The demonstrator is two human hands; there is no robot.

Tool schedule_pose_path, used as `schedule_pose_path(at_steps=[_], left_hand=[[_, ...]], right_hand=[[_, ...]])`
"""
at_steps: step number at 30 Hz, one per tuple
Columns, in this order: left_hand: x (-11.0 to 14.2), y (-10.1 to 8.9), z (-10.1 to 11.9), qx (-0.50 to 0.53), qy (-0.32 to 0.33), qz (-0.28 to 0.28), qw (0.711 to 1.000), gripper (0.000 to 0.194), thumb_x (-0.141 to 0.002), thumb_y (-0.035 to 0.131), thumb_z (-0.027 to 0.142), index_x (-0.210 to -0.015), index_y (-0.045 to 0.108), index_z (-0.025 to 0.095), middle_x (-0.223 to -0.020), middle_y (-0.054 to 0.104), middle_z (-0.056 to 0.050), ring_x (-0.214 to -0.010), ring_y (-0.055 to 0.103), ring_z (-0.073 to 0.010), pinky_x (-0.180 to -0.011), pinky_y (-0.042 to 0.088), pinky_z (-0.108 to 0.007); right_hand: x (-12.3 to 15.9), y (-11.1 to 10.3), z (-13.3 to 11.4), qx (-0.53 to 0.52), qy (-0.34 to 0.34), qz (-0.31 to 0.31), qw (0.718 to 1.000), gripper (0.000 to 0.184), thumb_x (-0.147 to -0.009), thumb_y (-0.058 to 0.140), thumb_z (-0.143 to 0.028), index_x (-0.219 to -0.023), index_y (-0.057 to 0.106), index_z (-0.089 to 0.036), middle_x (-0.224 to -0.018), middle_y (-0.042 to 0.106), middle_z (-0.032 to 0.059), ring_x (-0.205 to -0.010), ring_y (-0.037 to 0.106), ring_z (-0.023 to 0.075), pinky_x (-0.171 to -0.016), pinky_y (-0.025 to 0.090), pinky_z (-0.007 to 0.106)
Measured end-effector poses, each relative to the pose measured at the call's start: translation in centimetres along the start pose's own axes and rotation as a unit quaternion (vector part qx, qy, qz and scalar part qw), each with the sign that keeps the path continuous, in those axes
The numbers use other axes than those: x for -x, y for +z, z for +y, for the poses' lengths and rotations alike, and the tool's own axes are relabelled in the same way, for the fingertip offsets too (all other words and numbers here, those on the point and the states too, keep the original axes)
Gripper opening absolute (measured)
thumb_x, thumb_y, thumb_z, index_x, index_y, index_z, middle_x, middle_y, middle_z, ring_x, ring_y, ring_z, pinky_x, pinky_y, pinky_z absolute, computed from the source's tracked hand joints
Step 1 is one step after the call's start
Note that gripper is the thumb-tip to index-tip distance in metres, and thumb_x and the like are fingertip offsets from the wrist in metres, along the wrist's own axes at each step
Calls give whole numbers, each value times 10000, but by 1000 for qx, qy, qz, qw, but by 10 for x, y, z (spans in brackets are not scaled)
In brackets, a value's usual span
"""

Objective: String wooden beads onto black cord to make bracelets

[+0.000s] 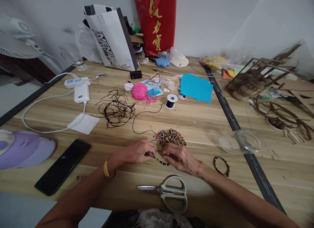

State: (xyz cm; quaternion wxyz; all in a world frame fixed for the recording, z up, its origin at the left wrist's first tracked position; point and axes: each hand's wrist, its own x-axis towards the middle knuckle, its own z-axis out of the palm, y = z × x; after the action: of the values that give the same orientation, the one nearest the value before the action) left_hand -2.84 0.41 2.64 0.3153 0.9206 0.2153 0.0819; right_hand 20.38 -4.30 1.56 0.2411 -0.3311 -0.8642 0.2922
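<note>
Mid-stringing: beads going onto the black cord, one at a time

Both hands are down on the desk [49,123] at about 6 o'clock of the bead pile [171,137]. The left hand [138,151] has its grip pinched shut on the beaded cord [160,161], and the right hand [178,157] is pinched on the other end, right at the edge of the pile, though I can't tell if there's a loose bead between those fingertips. Looks to me like the strand is only partly filled, so I'd guess the next move needs a steady cord tip and a bead hole lined up with it. Finished bracelet [221,166] sits at 3 o'clock of the right hand, scissors [166,192] at 6 o'clock, thread spool [171,101] at 12 o'clock.
</note>
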Motion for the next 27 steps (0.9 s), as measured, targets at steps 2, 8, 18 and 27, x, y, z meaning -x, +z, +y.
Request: schedule_pose_path(at_steps=[2, 8, 18, 27], left_hand=[[-2, 5, -1, -2, 5, -6, 1000, 134, -749, 582, 68, -691, 655, 165, -638, 590, -5, -649, 519, -143, -689, 385, -253], [-4, 15, -6, 6, 2, 1, 1000, 128, -738, 591, 74, -707, 661, 177, -647, 576, -7, -644, 521, -150, -639, 370, -249], [-7, 14, -4, -6, 11, 0, 1000, 121, -807, 582, 137, -750, 681, 177, -686, 621, -22, -697, 552, -165, -674, 373, -265], [-9, 16, -3, -12, -6, 15, 1000, 156, -829, 550, 131, -754, 680, 174, -738, 657, -34, -741, 580, -163, -714, 394, -264]], right_hand=[[10, 4, 1, 8, -15, 16, 1000, 94, -941, 483, -196, -942, 573, -168, -845, 614, 68, -778, 592, 159, -679, 475, 255], [27, 15, 6, 52, -27, 53, 997, 80, -929, 522, -237, -970, 562, -182, -947, 653, 103, -856, 631, 172, -723, 492, 266], [24, 14, 11, 79, -40, -12, 996, 226, -915, 554, -377, -1014, 584, -177, -971, 651, 113, -870, 627, 207, -737, 492, 303], [23, 15, 9, 116, -42, -3, 992, 164, -946, 506, -282, -854, 591, -176, -786, 589, 57, -735, 582, 169, -638, 429, 274]])
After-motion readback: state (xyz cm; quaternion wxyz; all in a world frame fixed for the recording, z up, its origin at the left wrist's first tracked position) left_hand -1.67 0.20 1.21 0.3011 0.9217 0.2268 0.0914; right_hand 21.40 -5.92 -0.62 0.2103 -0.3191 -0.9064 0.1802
